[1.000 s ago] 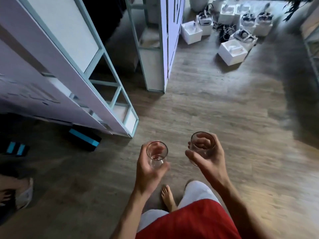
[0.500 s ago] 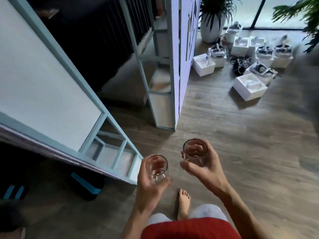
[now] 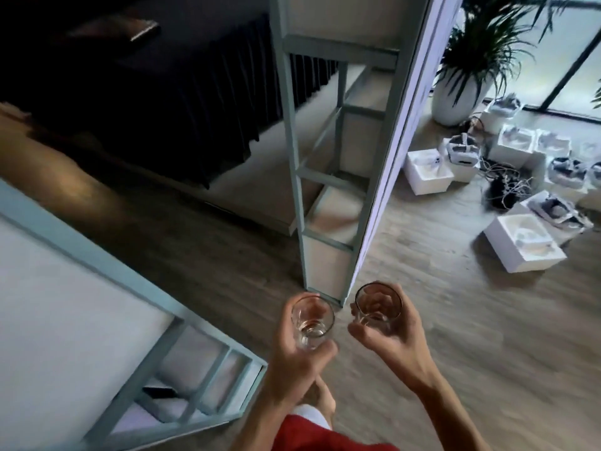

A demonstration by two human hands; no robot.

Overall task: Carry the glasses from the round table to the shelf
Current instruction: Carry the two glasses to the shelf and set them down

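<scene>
The wooden floor (image 3: 455, 320) is filling the scene, with one shelf (image 3: 328, 177) standing ahead and another shelf unit (image 3: 107, 288) at near left. The person is walking between them. The left hand (image 3: 297, 356) is wrapping a small glass (image 3: 312, 320), and the right hand (image 3: 390, 336) is cupping the wider glass (image 3: 377, 304). To carry well, I judge both glasses should be staying upright and apart, not knocking.

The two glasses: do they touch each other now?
Apart. The head view shows a strip of floor between the left glass and the right glass; each is held by its own hand.
</scene>
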